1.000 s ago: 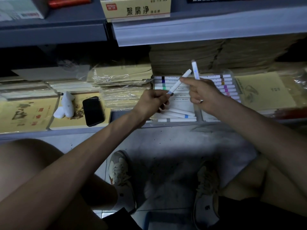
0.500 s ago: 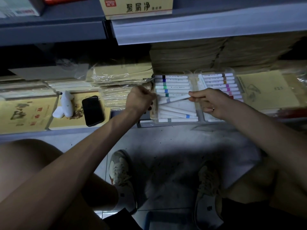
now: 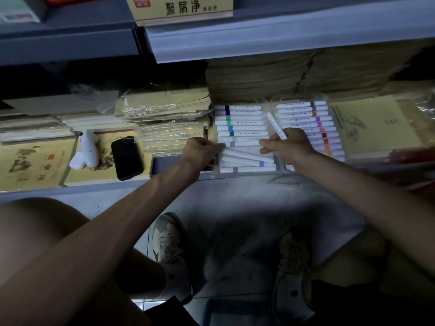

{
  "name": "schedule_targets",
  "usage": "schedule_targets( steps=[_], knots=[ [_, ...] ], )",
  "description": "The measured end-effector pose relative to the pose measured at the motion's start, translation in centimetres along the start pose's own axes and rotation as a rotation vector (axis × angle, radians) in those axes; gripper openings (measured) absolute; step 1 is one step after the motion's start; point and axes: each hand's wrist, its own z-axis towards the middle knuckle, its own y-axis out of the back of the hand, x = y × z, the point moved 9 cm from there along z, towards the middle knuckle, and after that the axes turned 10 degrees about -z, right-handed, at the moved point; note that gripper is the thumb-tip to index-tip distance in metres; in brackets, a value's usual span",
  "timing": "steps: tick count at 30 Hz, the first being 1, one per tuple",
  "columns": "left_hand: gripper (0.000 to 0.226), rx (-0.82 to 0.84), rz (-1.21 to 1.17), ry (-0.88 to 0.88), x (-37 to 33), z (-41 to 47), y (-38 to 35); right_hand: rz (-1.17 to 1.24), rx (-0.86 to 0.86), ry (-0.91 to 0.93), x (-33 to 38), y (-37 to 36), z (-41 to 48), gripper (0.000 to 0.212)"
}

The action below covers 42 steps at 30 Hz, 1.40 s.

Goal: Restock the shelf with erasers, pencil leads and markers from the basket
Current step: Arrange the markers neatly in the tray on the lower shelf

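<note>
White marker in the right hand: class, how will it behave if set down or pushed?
Probably stiff and light: the white marker juts straight from the right hand. Likely to roll: loose markers in the tray lie askew.

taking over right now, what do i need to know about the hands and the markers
Left hand: curled at the left tray edge, grip unclear.
Right hand: grips a white marker.
Done: both trays hold marker rows; right tray looks full.
Left: square the loose markers at the left tray's front, add the held one. Erasers, leads not in view.
</note>
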Motion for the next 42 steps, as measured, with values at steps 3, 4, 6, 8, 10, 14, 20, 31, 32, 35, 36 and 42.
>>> schedule_targets(
  steps=[3,4,6,8,10,14,20,31,32,35,36,42],
  knots=[
    [0.035,0.006,-0.006,0.014,0.1,0.0,-0.2,-0.07,-0.049,0.03,0.0,0.0,0.2,0.033],
    [0.036,0.001,-0.013,0.021,0.1,0.0,-0.2,-0.094,-0.062,0.041,0.1,0.0,0.3,0.03],
    [0.04,-0.014,-0.04,0.041,0.2,0.1,-0.2,-0.147,-0.083,0.06,0.5,0.2,0.2,0.025],
    [0.045,-0.02,-0.067,0.058,0.4,0.1,-0.3,-0.198,-0.103,0.073,0.8,0.4,0.2,0.026],
    [0.048,-0.027,-0.08,0.063,0.4,0.0,-0.4,-0.244,-0.118,0.079,0.9,0.5,0.3,0.027],
    [0.042,-0.03,-0.101,0.1,0.5,-0.1,-0.5,-0.275,-0.102,0.046,0.5,0.4,0.4,0.031],
    [0.025,-0.032,-0.139,0.213,0.9,-0.6,-0.8,-0.227,-0.096,-0.024,0.3,0.6,0.6,0.036],
    [0.022,-0.09,-0.172,0.174,0.7,-2.0,0.4,-0.57,-0.036,0.315,3.9,-0.8,-1.8,0.027],
    [0.016,-0.106,-0.175,0.157,0.6,-2.1,0.7,-0.623,-0.001,0.353,4.0,-1.3,-2.1,0.03],
    [0.017,-0.136,-0.178,0.123,0.3,-2.3,1.6,-0.696,0.112,0.407,4.3,-2.4,-2.6,0.023],
    [0.02,-0.137,-0.173,0.116,0.3,-2.4,1.7,-0.712,0.139,0.423,4.5,-2.7,-2.7,0.019],
    [0.018,-0.161,-0.145,0.033,-0.6,-2.6,2.3,-0.693,0.164,0.371,5.1,-2.3,-2.4,0.01]
  ],
)
